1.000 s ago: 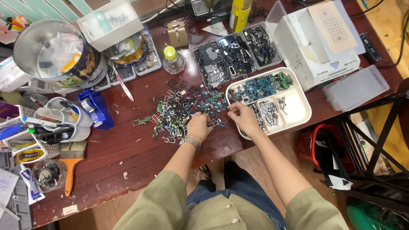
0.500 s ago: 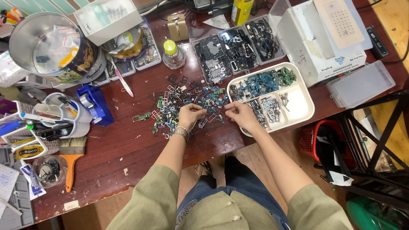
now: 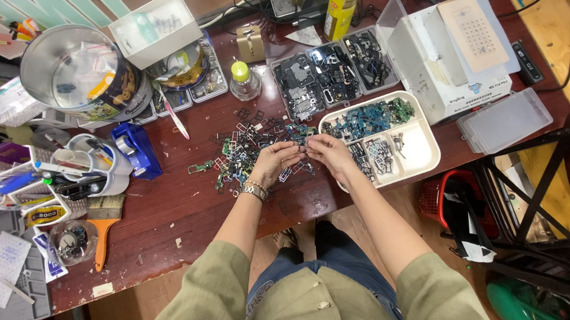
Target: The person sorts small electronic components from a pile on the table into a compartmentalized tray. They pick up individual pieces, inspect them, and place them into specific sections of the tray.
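left hand (image 3: 273,160) fingers, right hand (image 3: 329,154) fingers pinched together on small part (image 3: 301,151) over parts pile (image 3: 252,148).

Single head view, steeply downward, mid-distance

Worn wood table (image 3: 180,219), glossy white plastic tray (image 3: 419,149), shiny metal tin (image 3: 70,71)

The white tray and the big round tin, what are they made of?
The white tray looks like smooth plastic: even matte white, with rounded moulded dividers between compartments. The round tin looks like metal: its inside is shiny silver and mirrors the bags in it. The small parts under the left hand and right hand seem thin metal, but they are too small to tell.
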